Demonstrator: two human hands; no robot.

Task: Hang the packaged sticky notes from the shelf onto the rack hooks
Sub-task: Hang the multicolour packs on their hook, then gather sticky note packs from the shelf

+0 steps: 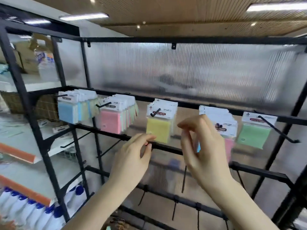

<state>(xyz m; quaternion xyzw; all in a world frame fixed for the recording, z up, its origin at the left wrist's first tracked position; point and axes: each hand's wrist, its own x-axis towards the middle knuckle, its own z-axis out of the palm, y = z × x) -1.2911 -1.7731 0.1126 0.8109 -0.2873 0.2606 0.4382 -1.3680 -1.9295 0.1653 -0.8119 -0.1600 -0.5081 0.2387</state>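
Ribbed cloudy panels back a black metal rack (166, 147) under a slatted ceiling. Both hands are raised before its middle bar. My left hand (132, 156) is loosely curled, holding nothing I can see. My right hand (204, 146) is blurred; a sliver of blue shows between its fingers, and whether it pinches a packet I cannot tell. Sticky note packets hang on hooks: blue (68, 112), pink (110, 119), yellow (158, 128), green (253, 135). Another stack is half hidden behind the right hand.

Slatted wood ceiling (182, 12) with strip lights (83, 16); ribbed translucent panel (191, 70) below it; white side shelves (41, 83) left of panel.
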